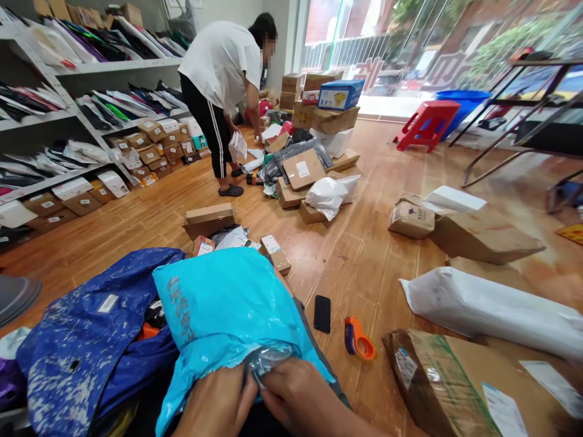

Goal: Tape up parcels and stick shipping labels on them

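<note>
A puffed turquoise plastic mailing bag (228, 297) lies in front of me, its near edge torn. Crumpled clear plastic (268, 359) shows in the tear. At that edge my left hand (221, 394) grips the bag, thumb towards the middle and the other fingers mostly hidden under the turquoise film. My right hand (298, 391) is closed beside it, fingers curled and pressed on the clear plastic. The two hands are close together. What lies inside the bag is hidden.
Left is a blue stained sack (104, 328). On the wooden floor at right are a phone (322, 314), an orange tape dispenser (359, 340), a cardboard box (455, 376) and a white wrapped parcel (492, 300). A person (218, 67) bends over a parcel pile beside shelves (118, 65).
</note>
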